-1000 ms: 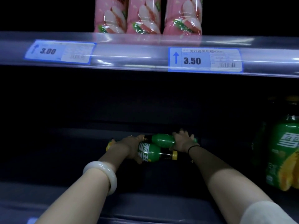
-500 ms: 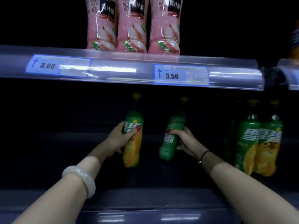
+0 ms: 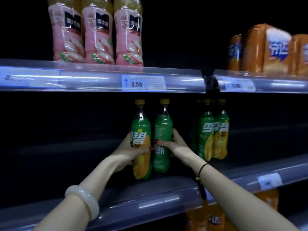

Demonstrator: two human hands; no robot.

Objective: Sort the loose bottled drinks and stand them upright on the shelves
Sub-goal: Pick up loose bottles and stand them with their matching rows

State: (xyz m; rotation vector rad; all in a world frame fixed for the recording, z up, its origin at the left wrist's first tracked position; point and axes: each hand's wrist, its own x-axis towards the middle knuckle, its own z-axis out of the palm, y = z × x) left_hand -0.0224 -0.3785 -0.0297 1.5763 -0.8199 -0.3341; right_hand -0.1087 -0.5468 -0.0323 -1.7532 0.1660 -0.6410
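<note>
My left hand grips a green and yellow soda bottle round its middle, holding it upright in the middle shelf's bay. Right beside it my right hand holds a second green bottle, also upright with its back label toward me. The two bottles nearly touch. Whether their bases rest on the middle shelf I cannot tell. Both have yellow caps just under the upper shelf.
Several matching green bottles stand upright to the right on the same shelf. Three pink juice bottles stand on the upper shelf, with orange bottles further right. More orange bottles show below.
Both hands lifted the two bottles from lying flat deep on the shelf, turned them upright and brought them close together. The view has shifted right and up.
</note>
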